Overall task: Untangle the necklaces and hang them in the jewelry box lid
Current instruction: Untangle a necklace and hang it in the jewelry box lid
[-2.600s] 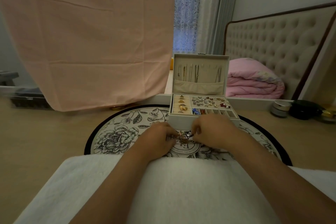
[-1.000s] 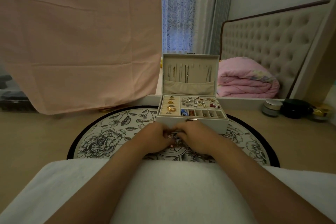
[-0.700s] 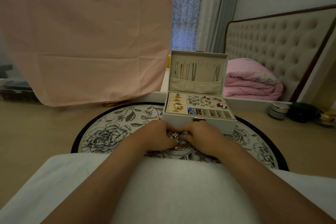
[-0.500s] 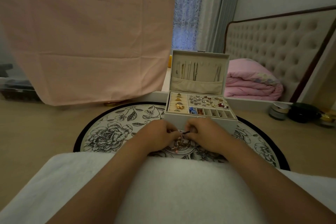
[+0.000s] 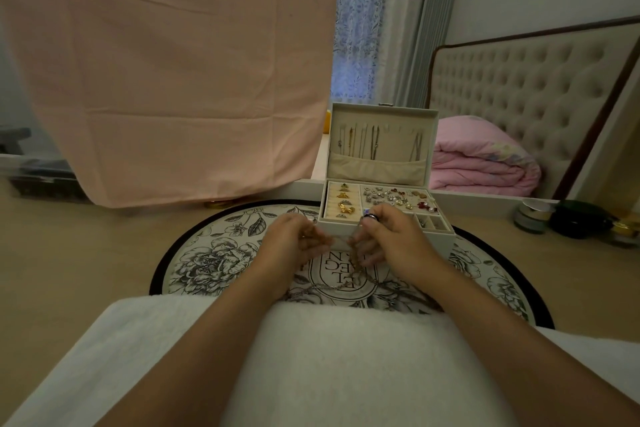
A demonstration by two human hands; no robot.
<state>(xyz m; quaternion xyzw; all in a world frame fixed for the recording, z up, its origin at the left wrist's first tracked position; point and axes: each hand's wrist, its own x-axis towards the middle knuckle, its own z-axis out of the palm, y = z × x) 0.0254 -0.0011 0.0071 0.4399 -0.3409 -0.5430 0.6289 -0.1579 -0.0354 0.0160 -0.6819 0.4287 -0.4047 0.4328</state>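
Two grips, left hand point(image 5: 290, 240), right hand point(image 5: 393, 238), pinching necklaces point(image 5: 354, 258) above floral rug point(image 5: 207, 262), beige floor point(image 5: 86, 253).

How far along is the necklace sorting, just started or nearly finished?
Partway. Done: several necklaces already hang in the open jewelry box lid. In hand: the left hand and right hand both pinch a clump of tangled chains, whose loose ends trail onto the round rug. Left: separating that clump and hanging each chain in the lid; how many chains it holds is too fine to tell.
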